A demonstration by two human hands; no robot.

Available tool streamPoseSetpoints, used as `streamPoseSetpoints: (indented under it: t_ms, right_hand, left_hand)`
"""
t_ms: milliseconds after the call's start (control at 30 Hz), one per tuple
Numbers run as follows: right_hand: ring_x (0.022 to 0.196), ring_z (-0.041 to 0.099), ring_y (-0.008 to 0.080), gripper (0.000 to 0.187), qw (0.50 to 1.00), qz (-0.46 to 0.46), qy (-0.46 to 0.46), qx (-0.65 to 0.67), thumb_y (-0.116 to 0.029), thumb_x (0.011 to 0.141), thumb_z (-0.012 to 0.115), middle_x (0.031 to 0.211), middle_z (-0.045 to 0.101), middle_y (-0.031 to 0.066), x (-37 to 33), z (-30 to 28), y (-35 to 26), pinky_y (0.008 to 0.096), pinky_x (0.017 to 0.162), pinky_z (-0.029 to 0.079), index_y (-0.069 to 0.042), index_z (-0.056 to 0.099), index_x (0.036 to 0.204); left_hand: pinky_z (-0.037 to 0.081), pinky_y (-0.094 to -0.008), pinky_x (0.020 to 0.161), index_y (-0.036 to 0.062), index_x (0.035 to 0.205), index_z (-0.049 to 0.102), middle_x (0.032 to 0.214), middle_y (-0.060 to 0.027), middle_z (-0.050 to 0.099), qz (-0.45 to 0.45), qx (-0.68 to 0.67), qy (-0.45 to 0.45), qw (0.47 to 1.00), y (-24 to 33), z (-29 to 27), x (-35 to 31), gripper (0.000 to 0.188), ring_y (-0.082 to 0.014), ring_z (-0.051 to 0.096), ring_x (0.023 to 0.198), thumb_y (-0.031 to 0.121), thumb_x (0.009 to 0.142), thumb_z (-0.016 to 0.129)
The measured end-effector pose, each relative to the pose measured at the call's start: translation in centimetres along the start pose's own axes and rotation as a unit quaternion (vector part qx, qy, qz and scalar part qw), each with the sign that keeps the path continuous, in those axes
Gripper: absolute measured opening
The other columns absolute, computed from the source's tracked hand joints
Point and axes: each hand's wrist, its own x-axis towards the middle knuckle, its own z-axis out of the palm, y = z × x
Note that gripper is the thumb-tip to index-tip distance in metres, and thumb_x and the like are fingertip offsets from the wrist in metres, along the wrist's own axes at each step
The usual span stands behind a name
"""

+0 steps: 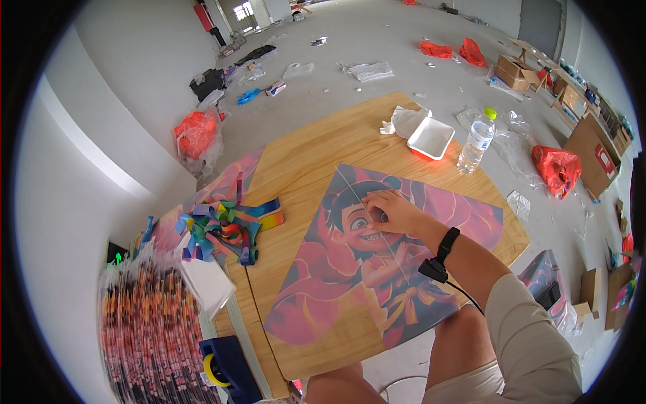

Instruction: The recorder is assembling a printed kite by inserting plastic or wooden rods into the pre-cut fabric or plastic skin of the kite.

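A large printed kite [323,269] with a cartoon child on it lies spread on the wooden table [303,158] in front of me. A thin pale line, like a spine rod, runs down its middle. My right hand [391,210] rests on the upper part of the print, beside that line. Its fingers are bent and drawn together, pinching at the kite along the line; the fingertips are partly hidden. A black strap with a small box and cable [436,268] circles my right wrist. My left hand is out of the picture.
Left on the table lies a heap of rainbow ribbons [225,229]. Below it stand a thick stack of printed packs [151,326] and a tape dispenser [225,370]. At the far right are a white tray [431,139] and a water bottle [476,141]. Bags and cartons litter the floor.
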Motion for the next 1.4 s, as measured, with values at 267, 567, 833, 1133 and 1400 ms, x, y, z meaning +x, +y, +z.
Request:
streamPoseSetpoints:
  t_ms: [267,567,833,1133,1400]
  right_hand:
    - [0.139,0.053,0.0282,0.034,1.000,0.003,0.001,0.009,-0.030,0.087,0.082,0.140,0.064,0.0061,0.0,-0.1,-0.4,0.0482,0.119,0.033,-0.011,0.059,0.102]
    - [0.146,0.048,0.0308,0.070,0.998,0.006,0.013,-0.065,-0.018,0.085,0.078,0.156,0.054,0.0110,-0.9,-0.9,-1.3,0.0495,0.122,0.034,-0.009,0.054,0.150]
    - [0.159,0.031,0.0342,0.106,0.983,0.072,-0.166,-0.018,-0.027,0.083,0.086,0.170,0.034,0.0191,-9.7,-5.7,-7.8,0.0519,0.128,0.025,-0.005,0.026,0.168]
    - [0.157,0.035,0.0304,0.083,0.987,0.011,-0.157,-0.029,-0.032,0.089,0.081,0.162,0.048,0.0109,-17.2,-4.0,-9.8,0.0535,0.127,0.025,-0.011,0.044,0.161]
    - [0.155,0.040,0.0281,0.064,0.992,0.002,-0.123,-0.028,-0.031,0.094,0.076,0.158,0.054,0.0046,-19.1,-2.5,-10.9,0.0560,0.125,0.028,-0.015,0.054,0.152]
  left_hand:
    - [0.038,-0.0319,0.061,0.0144,0.093,0.061,0.071,-0.0013,0.058,-0.001,0.003,0.002,1.000,-0.1,0.1,0.1,0.013,-0.0138,0.048,0.059,0.013,0.099,0.072]
    - [0.038,-0.0319,0.061,0.0143,0.094,0.061,0.072,-0.0013,0.058,0.000,0.000,-0.005,1.000,-0.2,0.1,0.4,0.013,-0.0139,0.049,0.059,0.012,0.099,0.073]
    - [0.038,-0.0319,0.061,0.0143,0.094,0.061,0.072,-0.0013,0.058,0.005,0.007,-0.002,1.000,0.5,0.4,-0.4,0.013,-0.0140,0.049,0.059,0.012,0.098,0.073]
    - [0.039,-0.0320,0.061,0.0142,0.094,0.061,0.072,-0.0013,0.059,0.019,0.000,-0.030,0.999,0.8,1.1,-1.2,0.014,-0.0141,0.049,0.060,0.012,0.098,0.074]
    - [0.039,-0.0320,0.061,0.0141,0.095,0.061,0.072,-0.0012,0.059,0.025,0.007,-0.035,0.999,1.2,2.0,-2.1,0.014,-0.0142,0.050,0.060,0.012,0.097,0.075]
